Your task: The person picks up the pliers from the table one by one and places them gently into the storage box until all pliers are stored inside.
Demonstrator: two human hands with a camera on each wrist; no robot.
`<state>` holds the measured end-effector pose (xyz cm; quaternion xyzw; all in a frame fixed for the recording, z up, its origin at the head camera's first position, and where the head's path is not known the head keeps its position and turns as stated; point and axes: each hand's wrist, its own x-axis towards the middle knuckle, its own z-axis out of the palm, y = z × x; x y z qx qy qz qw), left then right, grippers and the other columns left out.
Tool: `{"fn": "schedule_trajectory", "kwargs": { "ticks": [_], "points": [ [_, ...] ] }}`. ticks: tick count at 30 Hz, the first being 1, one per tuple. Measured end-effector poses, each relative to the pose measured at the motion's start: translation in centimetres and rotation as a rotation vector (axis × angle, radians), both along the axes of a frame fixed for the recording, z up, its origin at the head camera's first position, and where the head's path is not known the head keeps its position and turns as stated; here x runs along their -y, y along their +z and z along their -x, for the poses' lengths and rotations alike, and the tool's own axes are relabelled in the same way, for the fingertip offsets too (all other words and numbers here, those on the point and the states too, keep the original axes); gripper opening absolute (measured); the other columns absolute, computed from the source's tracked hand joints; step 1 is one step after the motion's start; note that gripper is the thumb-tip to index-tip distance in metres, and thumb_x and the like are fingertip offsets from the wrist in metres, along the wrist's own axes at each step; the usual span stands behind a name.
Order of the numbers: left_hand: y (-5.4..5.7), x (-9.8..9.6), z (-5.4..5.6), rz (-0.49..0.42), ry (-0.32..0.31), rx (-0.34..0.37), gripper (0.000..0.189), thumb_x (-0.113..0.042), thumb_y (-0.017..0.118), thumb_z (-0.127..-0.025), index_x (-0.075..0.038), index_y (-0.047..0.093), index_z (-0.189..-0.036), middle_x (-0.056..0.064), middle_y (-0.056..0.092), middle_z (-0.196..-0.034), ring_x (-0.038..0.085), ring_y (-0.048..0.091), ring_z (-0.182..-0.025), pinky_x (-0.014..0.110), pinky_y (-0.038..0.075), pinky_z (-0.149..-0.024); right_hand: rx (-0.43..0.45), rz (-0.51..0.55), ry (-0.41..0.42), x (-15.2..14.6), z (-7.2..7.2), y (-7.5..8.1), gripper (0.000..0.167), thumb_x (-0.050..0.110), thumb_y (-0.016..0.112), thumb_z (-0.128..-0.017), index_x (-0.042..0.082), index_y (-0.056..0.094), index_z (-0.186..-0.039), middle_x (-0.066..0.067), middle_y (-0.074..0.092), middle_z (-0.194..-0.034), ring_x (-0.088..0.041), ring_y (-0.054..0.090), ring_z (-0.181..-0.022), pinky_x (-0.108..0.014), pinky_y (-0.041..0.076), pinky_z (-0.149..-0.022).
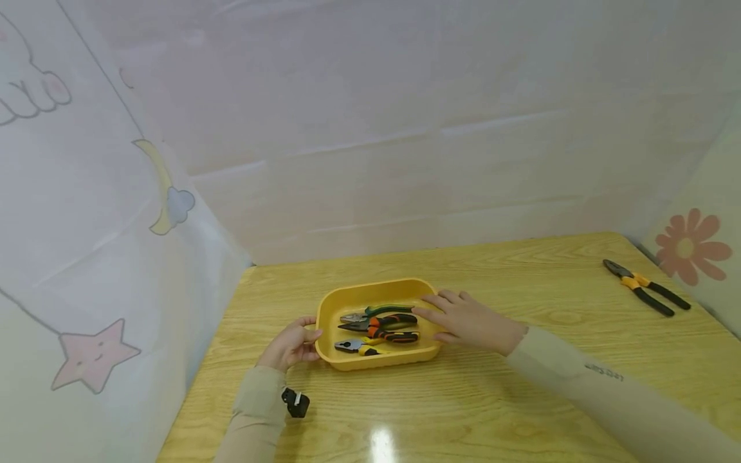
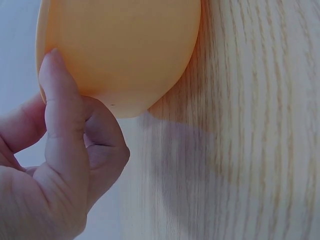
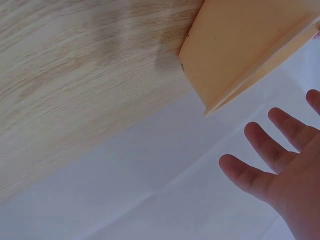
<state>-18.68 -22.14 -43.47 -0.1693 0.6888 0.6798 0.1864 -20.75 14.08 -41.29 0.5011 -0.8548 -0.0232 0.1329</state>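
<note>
A yellow plastic tray [image 1: 379, 364] with rounded corners sits on the wooden table. Pliers lie inside it: one with green handles [image 1: 393, 309], one long-nosed with orange-and-black handles [image 1: 399, 337], and one with yellow-and-black handles [image 1: 349, 345]. At the tray's left end my left hand [image 1: 292, 344] pinches the wall, thumb over the rim and fingers outside, as the left wrist view shows up close [image 2: 65, 130]. My right hand [image 1: 469, 321] reaches over the right end with fingers spread and fairly straight; the right wrist view shows these fingers [image 3: 260, 145] near the rim.
Another pair of pliers [image 1: 645, 286], with orange-and-black handles, lies with its handles apart near the table's right edge. A pale printed sheet [image 1: 370, 128] hangs behind the table [image 1: 521, 399] and along both sides. A small black device [image 1: 296, 402] is at my left wrist.
</note>
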Motion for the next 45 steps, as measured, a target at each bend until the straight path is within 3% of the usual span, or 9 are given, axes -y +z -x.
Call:
{"fn": "schedule_trajectory", "kwargs": {
  "ticks": [8,18,34,36,39,41,42,45],
  "points": [
    [-0.3,0.6,-0.2,-0.059,-0.054,-0.035,0.035,-0.003,0.055,-0.097,0.001,0.040,-0.129,0.011,0.055,-0.085,0.016,0.056,-0.066,0.024,0.053,-0.056,-0.018,0.054,-0.028,-1.1,-0.3,-0.3,0.061,0.034,0.070,-0.090,0.010,0.049,-0.142,-0.019,0.052,-0.134,-0.036,0.053,-0.114,-0.053,0.053,-0.076],
    [0.3,0.0,-0.4,-0.033,-0.004,0.005,0.042,-0.001,0.047,-0.100,0.002,0.033,-0.139,0.013,0.055,-0.089,0.016,0.055,-0.067,0.025,0.052,-0.054,-0.029,0.068,-0.066,-2.5,-0.8,-0.4,0.060,0.034,0.070,-0.089,0.009,0.051,-0.140,-0.020,0.053,-0.132,-0.036,0.054,-0.112,-0.053,0.053,-0.076],
    [-0.4,0.3,0.0,-0.033,0.015,0.003,0.038,0.000,0.047,-0.100,0.002,0.036,-0.136,0.013,0.053,-0.091,0.016,0.053,-0.069,0.026,0.053,-0.054,0.011,0.103,-0.122,-4.6,-1.8,0.0,0.060,0.028,0.073,-0.087,0.008,0.051,-0.139,-0.021,0.050,-0.135,-0.039,0.053,-0.114,-0.056,0.051,-0.077],
    [-0.4,0.3,0.0,-0.028,0.016,0.003,0.037,0.000,0.047,-0.100,0.001,0.036,-0.135,0.013,0.053,-0.091,0.016,0.053,-0.068,0.026,0.053,-0.053,0.013,0.105,-0.129,-4.8,-1.8,-0.1,0.057,0.034,0.067,-0.092,0.009,0.050,-0.140,-0.021,0.050,-0.136,-0.038,0.052,-0.115,-0.056,0.051,-0.078],
    [-0.3,0.2,0.0,-0.028,0.017,0.004,0.037,0.000,0.047,-0.100,0.001,0.035,-0.135,0.013,0.053,-0.091,0.016,0.053,-0.068,0.025,0.053,-0.053,0.014,0.111,-0.136,-5.2,-1.7,-0.3,0.056,0.048,0.042,-0.100,0.009,0.050,-0.141,-0.021,0.051,-0.135,-0.038,0.053,-0.114,-0.056,0.051,-0.078],
    [-0.3,0.2,0.0,-0.026,0.016,0.003,0.038,0.000,0.047,-0.100,0.002,0.035,-0.136,0.013,0.053,-0.091,0.016,0.053,-0.068,0.025,0.053,-0.053,0.015,0.105,-0.144,-5.4,-1.7,-0.4,0.063,0.052,0.027,-0.100,0.009,0.049,-0.142,-0.021,0.050,-0.136,-0.038,0.052,-0.114,-0.056,0.051,-0.078],
    [-0.3,0.2,0.0,-0.026,0.015,0.002,0.038,0.000,0.046,-0.100,0.002,0.035,-0.136,0.013,0.053,-0.091,0.016,0.053,-0.068,0.025,0.053,-0.053,0.016,0.106,-0.147,-5.5,-1.7,-0.4,0.062,0.051,0.029,-0.101,0.009,0.048,-0.142,-0.021,0.050,-0.136,-0.038,0.052,-0.114,-0.056,0.051,-0.078],
    [-0.3,0.3,0.0,-0.025,0.011,0.001,0.038,0.000,0.046,-0.100,0.001,0.034,-0.136,0.013,0.053,-0.091,0.016,0.053,-0.068,0.025,0.053,-0.053,0.024,0.111,-0.154,-5.8,-1.7,-0.4,0.056,0.043,0.053,-0.099,0.008,0.048,-0.142,-0.021,0.050,-0.136,-0.039,0.052,-0.114,-0.057,0.051,-0.078]
  ]
}}
